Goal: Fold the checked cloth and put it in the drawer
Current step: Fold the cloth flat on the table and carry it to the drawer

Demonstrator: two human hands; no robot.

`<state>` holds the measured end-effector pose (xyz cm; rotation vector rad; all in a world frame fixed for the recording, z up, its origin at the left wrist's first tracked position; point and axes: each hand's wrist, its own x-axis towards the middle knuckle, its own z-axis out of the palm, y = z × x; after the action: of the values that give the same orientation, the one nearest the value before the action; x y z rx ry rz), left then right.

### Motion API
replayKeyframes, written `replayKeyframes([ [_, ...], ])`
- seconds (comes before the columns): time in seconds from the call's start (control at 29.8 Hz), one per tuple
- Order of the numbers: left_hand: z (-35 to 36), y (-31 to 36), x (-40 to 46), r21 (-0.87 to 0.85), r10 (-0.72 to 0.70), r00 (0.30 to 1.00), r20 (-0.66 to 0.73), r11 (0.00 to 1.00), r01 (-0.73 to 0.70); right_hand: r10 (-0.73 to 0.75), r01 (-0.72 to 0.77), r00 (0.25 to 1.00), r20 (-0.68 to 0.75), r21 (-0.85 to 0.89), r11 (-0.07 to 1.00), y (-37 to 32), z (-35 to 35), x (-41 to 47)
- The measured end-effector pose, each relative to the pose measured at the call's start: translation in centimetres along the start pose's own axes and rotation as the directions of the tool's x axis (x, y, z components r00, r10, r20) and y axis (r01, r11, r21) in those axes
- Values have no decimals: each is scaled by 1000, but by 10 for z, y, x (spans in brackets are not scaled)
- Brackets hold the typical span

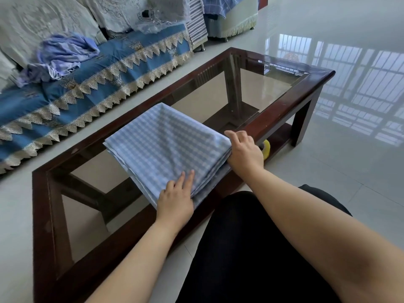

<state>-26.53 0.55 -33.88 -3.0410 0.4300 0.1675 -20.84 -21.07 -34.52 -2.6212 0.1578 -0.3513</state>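
Cloth (168, 147) lies folded into a thick square on the table (290, 99), partly over the glass and partly over the near wooden rail, and both my hands are on it. My left hand (176, 201) rests flat on the near corner, fingers (185, 179) stretched out and pressing down, gripping nothing. My right hand (244, 152) sits at the right corner, where the stacked edges show; its fingers curl against that side of the pile, and I cannot tell whether they pinch the layers or only nudge them square.

I judge the folding nearly done, so this step is tidying the stack before lifting it. To do it well I would keep the left palm heavy, so the layers beneath it do not creep, and use the right fingers to push the loose edges inward until they line up. On the left side, away from my left fingers, several layers fan out unevenly; those want smoothing toward the middle. The fabric looks thin and slippery, so I would press air out from the far edge toward me.

For the lift, one hand should slide under the pile and the other stay on top, or the fold may spill open. No drawer is in view, so I cannot say where it goes.
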Motion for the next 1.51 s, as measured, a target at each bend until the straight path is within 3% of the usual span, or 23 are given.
replayKeyframes([
  [0.03,-1,-1,1,-43,-11,1000,0,999,11,-103,102,992,-76,-17,995,2,2,1],
  [0.1,-4,-2,3,-122,-15,998,56,992,22,-116,113,986,-118,-38,993,9,-1,4],
  [0.23,-17,-3,10,-247,-1,956,292,966,76,83,-64,991,101,-176,982,17,-11,6],
  [0.3,-18,-15,16,-319,-131,959,253,924,211,78,-42,986,149,-231,972,16,-13,6],
  [0.4,-11,-33,20,-610,-439,884,161,660,439,-57,83,990,130,-209,974,10,-17,14],
  [0.47,-9,-38,22,-740,-563,818,116,501,450,-143,177,975,173,-202,963,2,-20,20],
  [0.54,-11,-43,26,-807,-669,737,98,380,453,-199,274,925,323,-204,940,-5,-14,22],
  [0.64,-8,-57,28,-847,-758,617,209,175,502,-111,244,839,532,-186,952,-7,0,16],
  [0.74,0,-71,22,-909,-720,628,296,-9,418,-49,220,824,565,-238,946,-13,3,9],
  [0.8,2,-75,17,-925,-705,647,291,-33,379,-134,293,796,591,-181,939,-31,-1,-4],
  [0.87,4,-76,11,-930,-695,663,278,-23,366,-303,439,707,639,-60,897,-55,2,-25],
  [0.94,6,-78,5,-928,-664,696,272,10,372,-403,584,619,674,-52,810,-71,11,-45],
  [1.04,8,-80,-4,-917,-602,744,291,47,397,-426,631,619,660,-93,770,-73,22,-49],
  [1.14,6,-81,-10,-912,-568,781,259,123,392,-395,521,617,681,23,853,-69,21,-44],
  [1.21,6,-78,-12,-908,-557,803,212,192,373,-301,340,625,721,96,935,-71,16,-41],
  [1.24,5,-76,-12,-909,-549,814,193,213,359,-227,196,663,714,127,972,-75,13,-40],
  [1.31,2,-71,-10,-927,-521,821,231,137,348,-76,-136,805,589,308,942,-87,4,-38],
  [1.34,1,-68,-9,-933,-485,824,292,44,356,-6,-242,876,482,450,860,-96,-1,-38],
  [1.37,0,-66,-9,-926,-442,824,356,-44,376,20,-240,920,392,522,818,-105,-5,-40],
  [1.41,1,-66,-9,-911,-400,822,406,-104,400,-25,-172,930,366,495,852,-112,-6,-44],
  [1.44,2,-66,-11,-895,-369,817,443,-128,427,-131,-21,906,402,353,935,-114,-2,-49],
  [1.47,3,-67,-11,-883,-352,811,467,-131,451,-257,198,826,502,168,966,-113,6,-58],
  [1.51,3,-70,-11,-871,-336,808,484,-95,482,-325,379,725,608,41,924,-108,16,-68],
])
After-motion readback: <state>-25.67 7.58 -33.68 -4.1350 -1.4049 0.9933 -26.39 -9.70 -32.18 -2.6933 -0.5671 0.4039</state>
